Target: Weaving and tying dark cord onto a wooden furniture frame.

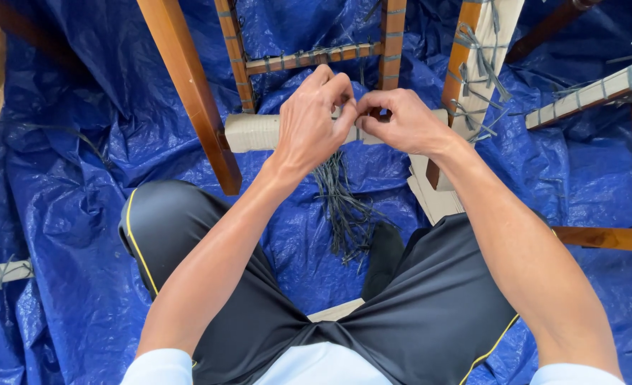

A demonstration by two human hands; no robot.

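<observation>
Here, left hand [314, 117] and right hand [396, 121] meet at upper centre, fingertips pinched together on thin grey tie against cardboard-wrapped rail [259, 132]. Spare ties [344, 207] lie bundled below on blue tarp [59, 214], within reach.

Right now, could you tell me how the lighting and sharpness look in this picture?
Head view: soft, even daylight; bright sheen on the creased blue tarp; left hand and right hand sharp over the cardboard-wrapped rail; faint shadow under the forearms; the chair's wooden legs splay outward towards the edges.
</observation>
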